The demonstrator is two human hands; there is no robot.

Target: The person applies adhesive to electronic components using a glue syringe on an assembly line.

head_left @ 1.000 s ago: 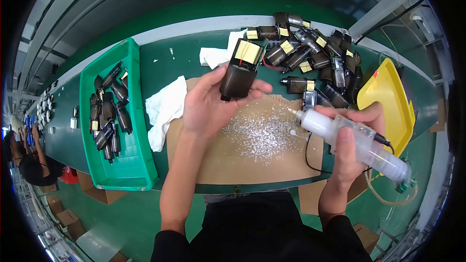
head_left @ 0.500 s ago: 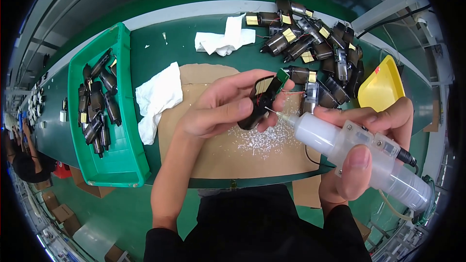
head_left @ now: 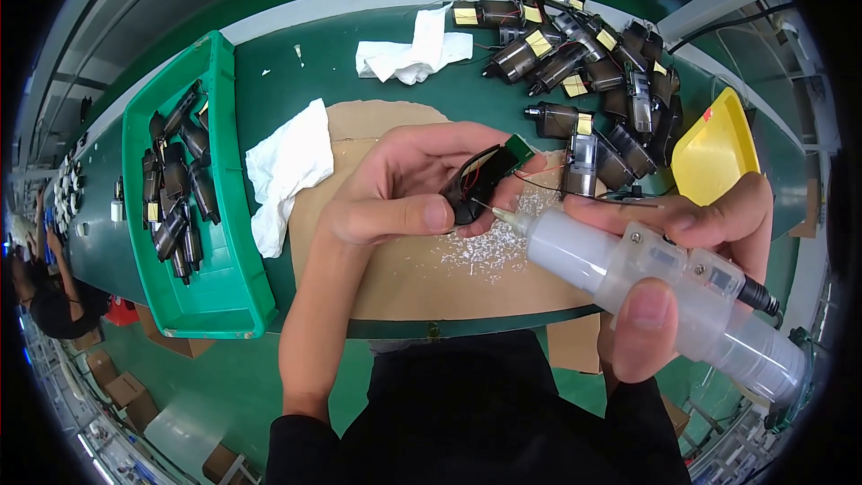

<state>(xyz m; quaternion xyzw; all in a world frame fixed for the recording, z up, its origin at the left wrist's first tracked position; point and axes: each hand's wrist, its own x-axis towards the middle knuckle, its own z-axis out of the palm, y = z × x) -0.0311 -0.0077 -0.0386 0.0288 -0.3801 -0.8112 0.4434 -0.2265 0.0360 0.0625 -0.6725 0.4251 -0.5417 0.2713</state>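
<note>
In my left hand [head_left: 404, 184], fingers wrapped round it, is a dark plastic motor housing [head_left: 480, 181] with thin wires and a small green circuit board [head_left: 518, 152] at its upper end. My right hand [head_left: 691, 256] grips a translucent glue-dispensing syringe [head_left: 575, 251] filled with white material. Its thin needle points up and left at the lower part of the housing; whether the tip touches is too fine to tell. White specks [head_left: 489, 253] lie scattered on the brown cardboard [head_left: 395, 283] beneath my hands.
At the left, a green tray [head_left: 220, 301] holds several dark housings. More housings [head_left: 575, 63] are piled at the back right beside a yellow bin [head_left: 718, 148]. White cloths [head_left: 289, 175] lie on the green table. A person [head_left: 54, 301] works at the far left.
The housing has tilted in my left hand, and the circuit board now leans further right. The syringe has shifted slightly left, keeping its needle near the housing. The whole view has moved a little.
</note>
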